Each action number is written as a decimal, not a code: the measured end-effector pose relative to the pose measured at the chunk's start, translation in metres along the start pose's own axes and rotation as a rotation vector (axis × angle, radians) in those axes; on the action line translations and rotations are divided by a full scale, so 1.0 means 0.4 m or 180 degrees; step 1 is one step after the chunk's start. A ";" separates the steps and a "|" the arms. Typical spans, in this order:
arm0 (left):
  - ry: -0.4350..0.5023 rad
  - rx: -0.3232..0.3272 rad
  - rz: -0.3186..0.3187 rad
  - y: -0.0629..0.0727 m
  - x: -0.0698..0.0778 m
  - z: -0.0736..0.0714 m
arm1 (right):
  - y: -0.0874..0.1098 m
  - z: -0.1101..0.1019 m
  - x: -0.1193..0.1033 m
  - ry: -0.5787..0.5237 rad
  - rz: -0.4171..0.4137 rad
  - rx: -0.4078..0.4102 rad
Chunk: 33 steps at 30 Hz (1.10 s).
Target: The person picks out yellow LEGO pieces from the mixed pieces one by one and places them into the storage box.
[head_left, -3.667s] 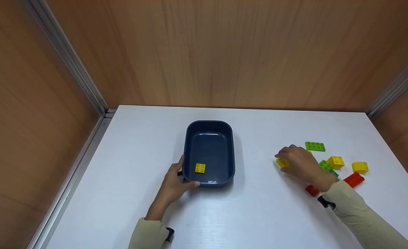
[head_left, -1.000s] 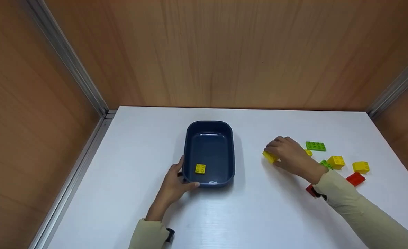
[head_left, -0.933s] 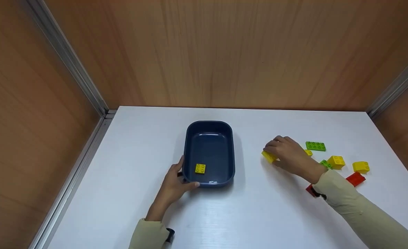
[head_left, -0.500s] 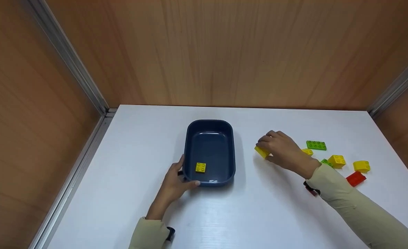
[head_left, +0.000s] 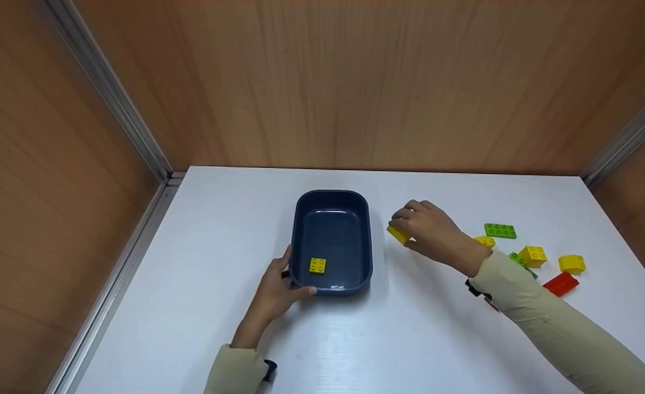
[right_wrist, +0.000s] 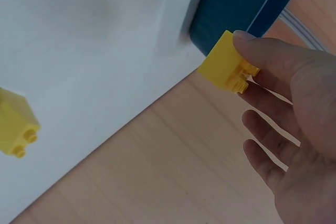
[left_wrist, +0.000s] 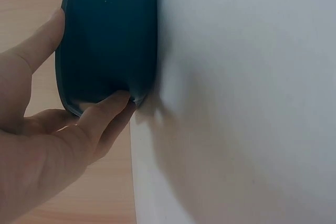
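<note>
A dark blue rectangular dish [head_left: 333, 235] stands on the white table, with a yellow toy brick [head_left: 317, 265] lying inside near its front left. My left hand [head_left: 273, 290] grips the dish's front left corner, thumb on the front rim and fingers along the side; the left wrist view shows the hand [left_wrist: 47, 145] holding the dish wall [left_wrist: 110, 35] too. Just right of the dish, my right hand [head_left: 431, 232] pinches another yellow brick [head_left: 397, 235] above the table. In the right wrist view this brick [right_wrist: 220, 64] sits between thumb and fingertips, its studs partly hidden.
On the table's right lie a green brick [head_left: 500, 230], a second green brick [head_left: 519, 260], yellow bricks [head_left: 533, 256] and a red brick [head_left: 561, 284]. A further red piece is mostly hidden under the right wrist. Wooden panels [head_left: 333, 82] enclose the table's back and sides.
My right hand has carried the pinched yellow brick leftward and slightly back, from beside the loose bricks to near the dish. The left hand and dish have stayed in place.
</note>
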<state>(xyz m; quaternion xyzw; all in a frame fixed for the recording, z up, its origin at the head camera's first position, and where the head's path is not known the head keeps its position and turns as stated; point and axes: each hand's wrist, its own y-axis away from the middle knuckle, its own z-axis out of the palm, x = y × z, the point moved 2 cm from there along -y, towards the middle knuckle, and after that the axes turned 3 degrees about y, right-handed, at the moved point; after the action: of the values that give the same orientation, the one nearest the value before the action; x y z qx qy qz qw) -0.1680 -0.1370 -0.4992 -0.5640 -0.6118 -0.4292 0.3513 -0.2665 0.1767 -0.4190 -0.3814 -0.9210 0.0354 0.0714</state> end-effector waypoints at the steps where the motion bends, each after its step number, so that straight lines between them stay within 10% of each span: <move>1: -0.0004 0.0000 -0.0011 0.000 0.000 0.000 | -0.004 -0.002 -0.003 0.0002 -0.0007 0.0009; 33: 0.0077 -0.0003 -0.0060 -0.001 -0.004 0.001 | -0.117 -0.023 -0.102 0.0188 -0.0358 0.0103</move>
<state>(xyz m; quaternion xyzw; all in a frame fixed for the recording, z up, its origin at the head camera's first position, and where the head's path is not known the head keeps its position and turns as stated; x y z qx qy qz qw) -0.1681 -0.1374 -0.5008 -0.5531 -0.6126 -0.4396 0.3543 -0.2694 0.1149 -0.4085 -0.3286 -0.9378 0.0349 0.1067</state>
